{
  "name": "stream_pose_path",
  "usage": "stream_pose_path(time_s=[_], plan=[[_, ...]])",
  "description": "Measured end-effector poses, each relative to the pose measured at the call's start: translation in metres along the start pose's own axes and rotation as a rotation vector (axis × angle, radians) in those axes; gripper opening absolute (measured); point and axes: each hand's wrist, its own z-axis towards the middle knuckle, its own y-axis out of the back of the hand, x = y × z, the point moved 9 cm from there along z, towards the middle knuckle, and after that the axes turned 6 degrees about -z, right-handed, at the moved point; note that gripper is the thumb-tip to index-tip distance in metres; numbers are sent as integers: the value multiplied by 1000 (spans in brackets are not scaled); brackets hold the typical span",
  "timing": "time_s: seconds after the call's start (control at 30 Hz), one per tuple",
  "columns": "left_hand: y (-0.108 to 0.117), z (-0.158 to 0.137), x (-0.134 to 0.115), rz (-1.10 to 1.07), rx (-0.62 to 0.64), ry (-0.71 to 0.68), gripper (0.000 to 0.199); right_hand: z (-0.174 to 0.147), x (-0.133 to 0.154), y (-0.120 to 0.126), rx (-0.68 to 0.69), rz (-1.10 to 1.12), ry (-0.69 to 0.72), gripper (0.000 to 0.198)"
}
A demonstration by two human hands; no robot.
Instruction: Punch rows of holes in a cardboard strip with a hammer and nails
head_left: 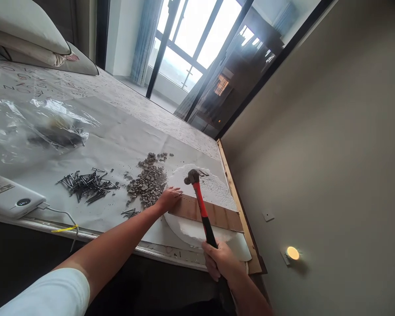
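My right hand [224, 260] is wrapped round the black grip of a claw hammer [200, 199] with a red and black handle. The hammer's head is raised over the white foam piece [213, 186]. A brown wooden board [206, 212] lies across the foam, a row of small dark marks along its upper edge. At the board's left end is my left hand [169, 199], fingers bent together; what they pinch, if anything, is too small to make out. Beside that hand lie a heap of grey gravel [148, 182] and a few loose nails [130, 213].
A large pile of nails [88, 184] lies on the grey sheet [118, 131]. A white power bank [15, 196] with a cable sits near the front edge. A clear plastic bag [49, 125] lies behind. A wooden edge strip [232, 182] runs along the wall side.
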Motion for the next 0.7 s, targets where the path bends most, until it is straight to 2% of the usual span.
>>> stream_pose_path(time_s=[0.13,0.33,0.5,0.63,0.7], plan=[[0,0,-4,3,-10,-58,27,1,-5,-6,55,-17,-25,52],[3,-1,-3,-13,-31,-30,26,4,-5,-2,17,59,12,52],[8,-3,-11,-24,-45,-57,28,9,-16,-9,73,61,-20,54],[11,-4,-9,-52,-55,2,29,6,-11,0,22,87,25,50],[14,-5,-6,-89,-94,48,40,7,-13,-1,22,82,12,50]])
